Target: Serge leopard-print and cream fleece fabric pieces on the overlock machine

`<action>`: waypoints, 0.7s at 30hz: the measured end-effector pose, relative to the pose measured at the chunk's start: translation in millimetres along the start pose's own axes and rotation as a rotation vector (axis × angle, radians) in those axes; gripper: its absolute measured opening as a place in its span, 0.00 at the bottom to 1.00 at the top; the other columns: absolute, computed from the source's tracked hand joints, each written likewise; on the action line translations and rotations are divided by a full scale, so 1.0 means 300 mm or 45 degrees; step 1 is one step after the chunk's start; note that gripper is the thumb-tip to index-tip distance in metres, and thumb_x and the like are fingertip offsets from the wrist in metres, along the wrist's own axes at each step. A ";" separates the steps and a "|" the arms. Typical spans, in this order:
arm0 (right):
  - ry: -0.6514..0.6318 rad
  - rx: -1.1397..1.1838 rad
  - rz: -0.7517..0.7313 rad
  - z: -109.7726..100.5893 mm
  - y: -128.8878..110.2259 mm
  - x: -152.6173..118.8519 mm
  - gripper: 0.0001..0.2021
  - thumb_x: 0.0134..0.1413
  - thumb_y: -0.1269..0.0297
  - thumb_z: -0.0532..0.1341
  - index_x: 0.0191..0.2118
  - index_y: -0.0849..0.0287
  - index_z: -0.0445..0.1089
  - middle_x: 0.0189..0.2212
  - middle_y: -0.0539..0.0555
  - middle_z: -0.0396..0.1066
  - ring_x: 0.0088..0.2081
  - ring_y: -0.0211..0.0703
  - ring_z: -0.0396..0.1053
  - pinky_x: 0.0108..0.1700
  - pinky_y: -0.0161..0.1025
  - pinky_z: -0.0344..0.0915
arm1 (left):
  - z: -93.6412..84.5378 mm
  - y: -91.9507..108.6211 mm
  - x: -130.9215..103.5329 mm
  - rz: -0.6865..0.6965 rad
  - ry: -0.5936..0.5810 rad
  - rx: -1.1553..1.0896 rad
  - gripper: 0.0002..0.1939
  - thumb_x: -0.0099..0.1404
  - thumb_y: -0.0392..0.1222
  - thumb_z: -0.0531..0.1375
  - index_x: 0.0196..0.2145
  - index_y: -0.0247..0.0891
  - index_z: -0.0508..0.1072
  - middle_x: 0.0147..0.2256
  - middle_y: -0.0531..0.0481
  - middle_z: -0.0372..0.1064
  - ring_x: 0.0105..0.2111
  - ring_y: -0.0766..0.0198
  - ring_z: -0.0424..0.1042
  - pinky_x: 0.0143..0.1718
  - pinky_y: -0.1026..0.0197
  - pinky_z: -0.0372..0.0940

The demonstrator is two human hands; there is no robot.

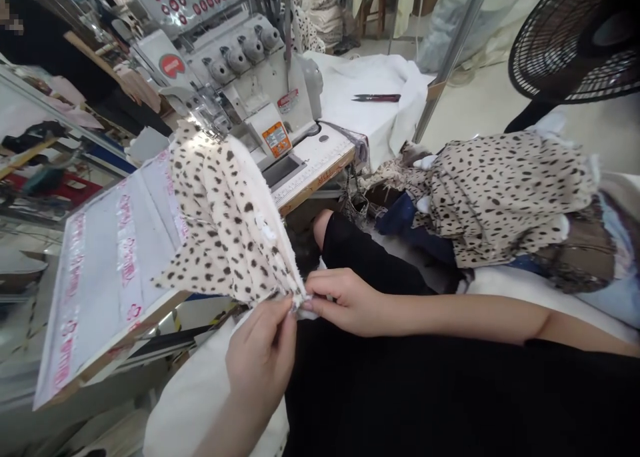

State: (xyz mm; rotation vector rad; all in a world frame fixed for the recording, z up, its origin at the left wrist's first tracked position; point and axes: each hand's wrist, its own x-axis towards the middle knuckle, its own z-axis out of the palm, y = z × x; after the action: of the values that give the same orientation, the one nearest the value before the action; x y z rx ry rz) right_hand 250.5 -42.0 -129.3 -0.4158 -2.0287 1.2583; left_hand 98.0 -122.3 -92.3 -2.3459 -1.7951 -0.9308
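Workshop flooring and cluttered racks surrounded a sewing machine (250, 70) mounted on a pale worktable (113, 263), whose near part was covered with a sheet bearing red-printed strips. The spotted fabric (215, 223), cream with dark, irregular flecks, extended from beneath the lit needle area of the machine, over the table edge, to the two hands. Its surface appeared soft and loosely folded; a plain white, fuzzy border ran along the side nearer the wearer's right, and a pointed corner spread to the left. Both hands grasped its lower end: the left hand (263, 350) pinched it between thumb and fingers, and the right hand (350, 302) pinched the same gathered edge just beside. To the right, a heap of similar spotted cloth (505, 190) lay near a black fan (580, 40). Beyond the machine, dark thread snips (377, 98) rested on white cloth (345, 77). At the upper left stood a person in dark clothing (55, 50).
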 end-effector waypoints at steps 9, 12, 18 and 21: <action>0.050 0.022 -0.008 -0.014 -0.003 0.015 0.09 0.56 0.71 0.53 0.25 0.63 0.61 0.23 0.48 0.57 0.26 0.32 0.58 0.30 0.28 0.57 | -0.011 0.016 0.029 0.078 -0.010 0.049 0.10 0.57 0.28 0.57 0.37 0.37 0.69 0.30 0.53 0.70 0.29 0.73 0.68 0.34 0.71 0.62; 0.047 0.001 0.000 -0.014 -0.002 0.017 0.08 0.55 0.73 0.52 0.25 0.63 0.60 0.22 0.48 0.57 0.26 0.32 0.58 0.29 0.28 0.56 | -0.005 0.011 0.030 0.109 0.003 0.068 0.10 0.57 0.28 0.57 0.37 0.36 0.69 0.31 0.53 0.70 0.30 0.72 0.69 0.34 0.71 0.63; 0.004 -0.073 0.055 -0.014 -0.014 0.008 0.10 0.49 0.77 0.52 0.22 0.61 0.53 0.21 0.47 0.54 0.24 0.32 0.54 0.27 0.29 0.54 | 0.017 -0.001 0.009 0.116 -0.062 0.133 0.10 0.57 0.30 0.58 0.38 0.35 0.68 0.31 0.50 0.69 0.30 0.69 0.68 0.33 0.67 0.63; -0.038 -0.076 0.099 -0.022 -0.031 0.004 0.10 0.46 0.78 0.52 0.22 0.60 0.51 0.21 0.46 0.53 0.24 0.32 0.53 0.27 0.30 0.54 | 0.022 -0.001 0.010 0.073 -0.093 0.090 0.08 0.57 0.31 0.58 0.37 0.35 0.67 0.29 0.50 0.68 0.28 0.70 0.67 0.30 0.68 0.61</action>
State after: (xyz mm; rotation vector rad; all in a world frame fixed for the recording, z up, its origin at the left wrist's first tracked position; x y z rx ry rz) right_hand 255.2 -41.4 -118.7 -0.5116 -2.0971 1.2595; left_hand 101.1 -117.0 -96.4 -2.4042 -1.7449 -0.7714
